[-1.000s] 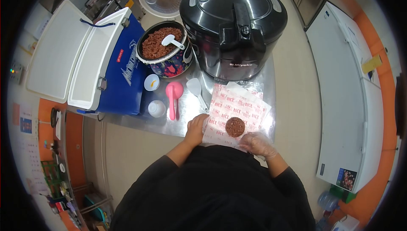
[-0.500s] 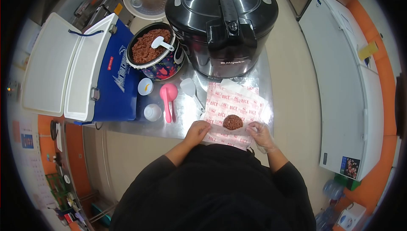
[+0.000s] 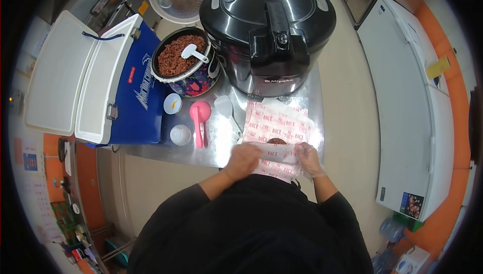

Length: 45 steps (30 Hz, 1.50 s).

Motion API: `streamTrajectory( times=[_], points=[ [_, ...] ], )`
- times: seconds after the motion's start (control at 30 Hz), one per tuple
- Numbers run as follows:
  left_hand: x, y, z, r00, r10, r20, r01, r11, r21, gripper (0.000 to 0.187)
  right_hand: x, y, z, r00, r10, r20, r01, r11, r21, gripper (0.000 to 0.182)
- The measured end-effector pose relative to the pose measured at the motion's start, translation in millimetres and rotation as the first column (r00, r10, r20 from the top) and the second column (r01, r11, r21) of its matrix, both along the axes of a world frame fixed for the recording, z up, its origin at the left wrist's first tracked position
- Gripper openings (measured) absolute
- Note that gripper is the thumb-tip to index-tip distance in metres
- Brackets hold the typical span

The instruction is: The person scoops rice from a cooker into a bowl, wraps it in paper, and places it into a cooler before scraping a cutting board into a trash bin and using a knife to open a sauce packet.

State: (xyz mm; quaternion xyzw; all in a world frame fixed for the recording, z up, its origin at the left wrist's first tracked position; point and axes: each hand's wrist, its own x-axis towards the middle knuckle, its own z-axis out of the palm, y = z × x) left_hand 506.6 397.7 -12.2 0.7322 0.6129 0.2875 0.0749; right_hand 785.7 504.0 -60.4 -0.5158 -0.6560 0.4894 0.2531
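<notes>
A mound of brown-red rice (image 3: 276, 141) lies on white wrapping paper (image 3: 274, 122) printed with red letters. The paper's near part is folded up over most of the mound, so only its far edge shows. My left hand (image 3: 243, 160), smeared by motion, is closed at the left end of the fold. In a clear plastic glove, my right hand (image 3: 310, 158) pinches the fold's right end. Left of the paper lie a white rice paddle (image 3: 224, 107) and a pink scoop (image 3: 200, 114) on the metal table.
Behind the paper stands a large black rice cooker (image 3: 271, 47). An open pot (image 3: 193, 83) of the same rice holds a white spatula (image 3: 190, 51). Two small cups (image 3: 172, 103) sit near a blue cooler (image 3: 136, 98) with its lid open. A white chest freezer (image 3: 402, 98) stands at right.
The paper's near edge has come up and away from me over the rice, covering most of it. My left hand has moved right along the paper; my right hand keeps its hold.
</notes>
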Motion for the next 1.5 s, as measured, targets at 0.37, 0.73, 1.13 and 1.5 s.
streamTrajectory(
  times=[0.37,0.73,1.13,1.5],
  points=[
    [32.1,4.8,6.5,0.893,-0.377,-0.247,0.328,0.919,-0.217,0.055,-39.3,68.7,55.7,0.950,0.080,0.303,-0.261,0.738,0.622,0.028],
    [40.7,-0.8,2.1,0.914,-0.308,-0.264,0.257,0.943,-0.213,0.053,-68.5,119.3,46.3,0.776,0.300,0.555,-0.545,0.762,0.350,0.032],
    [40.9,-1.4,1.8,0.924,-0.292,-0.248,0.238,0.945,-0.226,0.052,-63.0,123.5,86.3,0.596,0.653,0.468,-0.782,0.603,0.154,0.017],
    [40.5,-3.1,5.0,0.920,-0.309,-0.242,0.248,0.935,-0.253,0.054,-48.7,70.4,80.3,0.601,0.703,0.380,-0.797,0.560,0.226,0.038]
  ],
)
